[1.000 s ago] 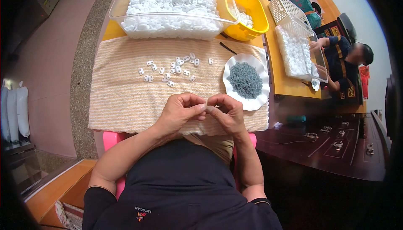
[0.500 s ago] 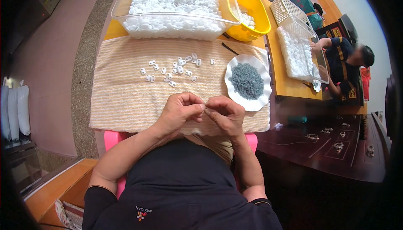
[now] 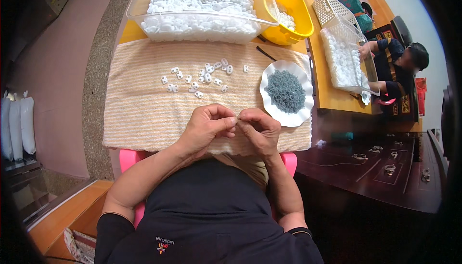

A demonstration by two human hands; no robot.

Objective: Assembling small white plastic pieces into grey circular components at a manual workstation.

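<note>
Over the near part of the striped towel, my left hand and my right hand meet fingertip to fingertip. Both are closed in a pinch; whatever lies between the fingertips is too small and hidden to name. Beyond them, several small white plastic pieces with two holes each lie scattered on the towel. Right of my right hand stands a white scalloped plate with a heap of small grey-blue translucent pieces.
A clear bin full of white pieces stands at the back, beside a yellow basin. A thin black tool lies near the plate. At another table on the right, a person reaches into a second clear bin.
My hands stay pinched together at nearly the same place, with only a slight shift of the fingers. The whole view has shifted a little. The person on the right has moved an arm.
</note>
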